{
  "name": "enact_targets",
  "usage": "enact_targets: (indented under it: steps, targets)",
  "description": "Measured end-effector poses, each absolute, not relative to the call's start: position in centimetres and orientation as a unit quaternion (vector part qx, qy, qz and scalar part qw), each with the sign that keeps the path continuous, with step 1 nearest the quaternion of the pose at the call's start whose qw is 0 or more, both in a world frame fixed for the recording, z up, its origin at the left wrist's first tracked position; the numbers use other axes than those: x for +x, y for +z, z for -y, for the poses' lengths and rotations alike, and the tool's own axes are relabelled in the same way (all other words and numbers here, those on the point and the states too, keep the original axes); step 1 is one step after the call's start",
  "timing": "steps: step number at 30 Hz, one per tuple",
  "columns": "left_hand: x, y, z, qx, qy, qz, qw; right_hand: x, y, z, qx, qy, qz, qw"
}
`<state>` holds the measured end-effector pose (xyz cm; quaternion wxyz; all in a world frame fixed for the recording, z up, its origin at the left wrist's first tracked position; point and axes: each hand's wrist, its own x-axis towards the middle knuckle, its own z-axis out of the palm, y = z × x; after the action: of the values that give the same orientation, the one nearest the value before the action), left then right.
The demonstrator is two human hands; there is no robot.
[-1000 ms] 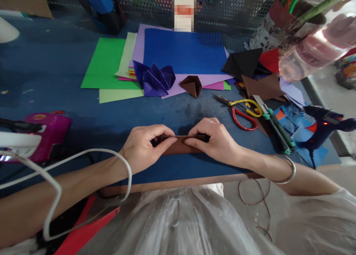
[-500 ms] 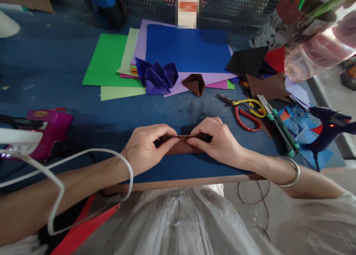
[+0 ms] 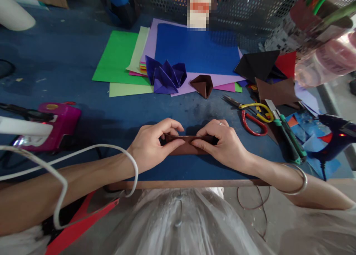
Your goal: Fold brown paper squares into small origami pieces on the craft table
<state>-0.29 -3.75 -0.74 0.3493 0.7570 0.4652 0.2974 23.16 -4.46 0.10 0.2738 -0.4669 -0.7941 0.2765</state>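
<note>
Near the front edge of the blue table, a folded piece of brown paper (image 3: 185,148) stretches between my two hands. My left hand (image 3: 155,145) grips its left end, thumb on the near side and the index finger slightly raised off the top edge. On the right end, my right hand (image 3: 222,142), with a ring on one finger, pinches the paper between thumb and fingers. The outer ends of the paper are hidden inside both hands. Beyond them sit a small folded brown paper piece (image 3: 202,85) and a purple folded-paper shape (image 3: 166,77).
Coloured paper sheets (image 3: 194,51) are stacked at the back. Right of my hands lie red-and-yellow-handled scissors (image 3: 254,118), a green utility knife (image 3: 289,138) and a glue gun (image 3: 338,136) with a red light. A magenta device (image 3: 65,121) stands left; a white cable (image 3: 105,146) crosses my left forearm.
My left index finger has lifted away from the paper's top edge, and the fold there looks slightly more opened. My right hand keeps its pinch. The whole view has shifted a little.
</note>
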Motion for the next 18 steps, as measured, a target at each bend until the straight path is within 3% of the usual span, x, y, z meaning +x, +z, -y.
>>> enact_targets:
  steps: [18]
  targets:
    - [-0.28, -0.7, 3.74, 0.756, 0.274, -0.484, 0.344, 23.21, -0.12, 4.29, -0.46, 0.27, 0.8, 0.273]
